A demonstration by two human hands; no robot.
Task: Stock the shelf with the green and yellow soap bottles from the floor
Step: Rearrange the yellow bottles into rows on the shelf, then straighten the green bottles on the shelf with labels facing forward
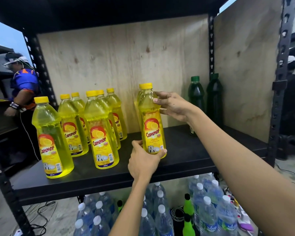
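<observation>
A yellow soap bottle [152,123] stands upright on the black shelf board [186,150], with another yellow bottle right behind it. My left hand [143,160] grips its base and my right hand [172,106] holds its shoulder below the cap. Several more yellow bottles [99,130] stand in rows on the left half of the shelf. Two dark green soap bottles [196,96] stand at the back right against the plywood.
Plywood panels [123,65] close the shelf's back and right side, and black metal posts [279,99] frame it. Under the shelf stand several clear water bottles [160,212] and bright green bottles [187,208]. A person [24,87] works at the left; cables lie on the floor.
</observation>
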